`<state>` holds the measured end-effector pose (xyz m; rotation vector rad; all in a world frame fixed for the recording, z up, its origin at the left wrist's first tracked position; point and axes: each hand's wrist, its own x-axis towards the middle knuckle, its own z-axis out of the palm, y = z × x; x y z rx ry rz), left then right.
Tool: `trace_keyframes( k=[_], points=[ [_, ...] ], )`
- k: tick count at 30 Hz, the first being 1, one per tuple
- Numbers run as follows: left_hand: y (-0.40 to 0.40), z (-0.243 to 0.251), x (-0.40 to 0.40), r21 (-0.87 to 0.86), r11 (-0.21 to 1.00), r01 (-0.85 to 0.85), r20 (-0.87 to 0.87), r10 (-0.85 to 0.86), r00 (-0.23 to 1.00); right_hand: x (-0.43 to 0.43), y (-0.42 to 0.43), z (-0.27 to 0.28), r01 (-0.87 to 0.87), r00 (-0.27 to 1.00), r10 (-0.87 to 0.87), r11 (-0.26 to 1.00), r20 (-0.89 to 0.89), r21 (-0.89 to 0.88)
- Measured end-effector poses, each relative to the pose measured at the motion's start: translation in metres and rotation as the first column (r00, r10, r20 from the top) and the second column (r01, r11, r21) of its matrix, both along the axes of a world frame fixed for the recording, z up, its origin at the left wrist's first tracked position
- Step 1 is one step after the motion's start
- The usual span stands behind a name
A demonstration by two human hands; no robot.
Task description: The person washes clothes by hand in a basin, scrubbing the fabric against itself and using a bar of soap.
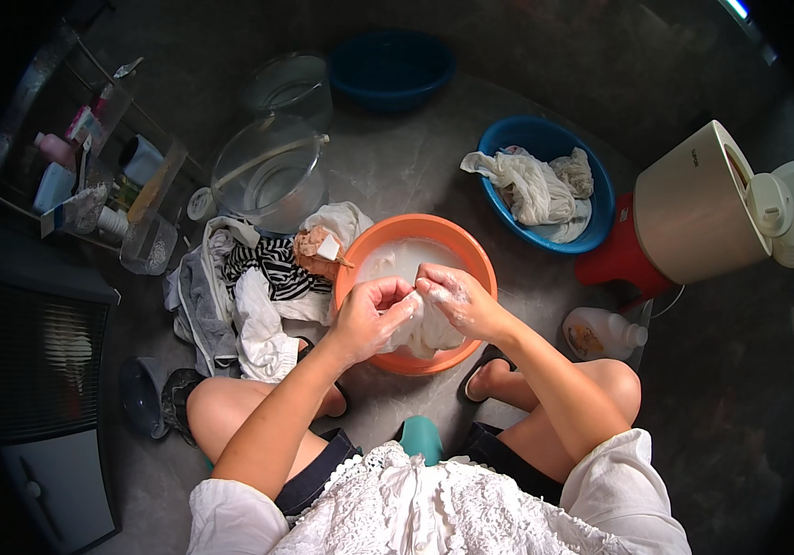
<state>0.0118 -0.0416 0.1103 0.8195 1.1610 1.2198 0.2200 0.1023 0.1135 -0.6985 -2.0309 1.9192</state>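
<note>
An orange plastic basin (487,277) stands on the floor between my feet, with cloudy, soapy water (407,255) in it. Over this basin, my left hand (374,318) and my right hand (463,297) meet, thumbs close together. Both pinch a wet white cloth (424,329), whose lower part hangs down into the basin. Suds cling to the fingers of my right hand. Just left of the basin, a white bar (328,248), apparently soap, rests on a peach-coloured cloth (310,251). How far the white cloth reaches under the water is hidden.
Left lies a laundry pile with a grey towel (206,298) and a striped garment (272,267). Clear tubs (268,173) stand behind it. A blue basin (605,208) at right holds whitish cloths. Beside it are a beige-and-red appliance (695,201) and a plastic bottle (598,333).
</note>
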Motion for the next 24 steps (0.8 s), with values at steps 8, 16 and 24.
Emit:
trace_keyframes(
  k=[8,16,24],
  points=[
    [-0.002,-0.019,0.0,0.051,0.998,-0.041,-0.023,0.042,0.999,0.002,0.001,-0.001,0.01,1.0,-0.01,0.998,-0.009,-0.061],
    [0.014,-0.038,0.012,0.017,0.981,-0.192,0.067,0.19,0.979,-0.006,0.017,-0.035,0.288,0.957,-0.289,0.954,-0.005,0.083],
    [0.046,-0.045,0.058,-0.394,0.859,-0.328,0.374,0.475,0.797,-0.038,-0.03,-0.013,0.207,0.968,-0.23,0.493,-0.103,0.845]
  ],
)
